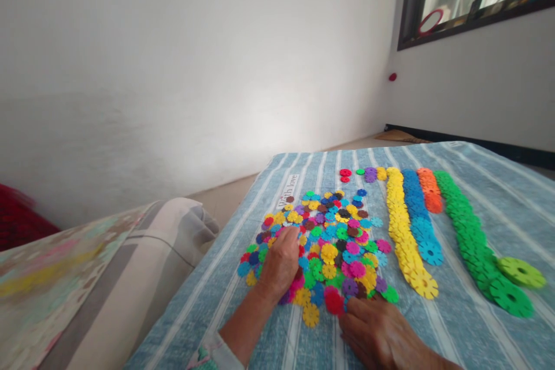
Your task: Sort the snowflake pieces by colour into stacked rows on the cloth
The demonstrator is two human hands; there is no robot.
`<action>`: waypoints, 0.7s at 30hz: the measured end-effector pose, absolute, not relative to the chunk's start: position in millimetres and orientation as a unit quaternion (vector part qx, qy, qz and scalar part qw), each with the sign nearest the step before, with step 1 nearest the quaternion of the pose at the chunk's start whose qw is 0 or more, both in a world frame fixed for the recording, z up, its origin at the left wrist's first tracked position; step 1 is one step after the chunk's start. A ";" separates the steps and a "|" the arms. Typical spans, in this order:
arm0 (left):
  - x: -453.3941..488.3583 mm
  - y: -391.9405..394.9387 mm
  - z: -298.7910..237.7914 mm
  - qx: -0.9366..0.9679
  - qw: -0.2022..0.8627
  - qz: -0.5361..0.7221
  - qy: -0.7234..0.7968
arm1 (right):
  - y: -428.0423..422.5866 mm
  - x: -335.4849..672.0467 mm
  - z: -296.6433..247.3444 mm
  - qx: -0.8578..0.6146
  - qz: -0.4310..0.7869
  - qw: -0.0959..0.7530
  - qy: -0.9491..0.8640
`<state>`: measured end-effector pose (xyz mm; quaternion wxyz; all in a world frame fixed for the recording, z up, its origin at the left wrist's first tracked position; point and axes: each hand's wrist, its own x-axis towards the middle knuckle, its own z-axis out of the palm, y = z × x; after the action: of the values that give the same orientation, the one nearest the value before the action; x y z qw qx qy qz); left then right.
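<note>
A heap of mixed coloured plastic snowflake discs lies on a blue striped cloth. My left hand rests palm down on the heap's left side, fingers curled onto the discs. My right hand lies at the heap's near edge, its fingers touching a red disc; what it holds, if anything, is hidden. To the right run sorted rows: yellow discs, blue discs, orange discs and green discs.
Small groups of red discs and purple discs sit at the far end of the rows. A grey and patterned pillow lies to the left. A white wall and a dark window frame stand beyond.
</note>
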<state>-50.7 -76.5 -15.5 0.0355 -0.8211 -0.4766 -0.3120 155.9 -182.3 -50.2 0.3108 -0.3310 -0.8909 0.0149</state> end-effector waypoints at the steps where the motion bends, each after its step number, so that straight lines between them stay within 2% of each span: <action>1: -53.9 -73.4 -16.4 -0.812 0.040 -0.328 -0.482 | -182.6 155.9 -50.0 -0.330 0.015 0.313 -0.890; 12: -76.2 -56.7 -19.8 -0.732 0.017 -0.422 -0.535 | -184.3 157.5 -51.5 -0.342 0.032 0.297 -0.891; 21: -71.5 -60.3 -20.5 -0.766 0.017 -0.395 -0.508 | -183.7 156.3 -51.4 -0.336 0.021 0.313 -0.888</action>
<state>-71.5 -60.3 -20.5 0.0165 -0.7657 -0.5076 -0.3947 156.3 -183.7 -51.4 0.3130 -0.3364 -0.8879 0.0213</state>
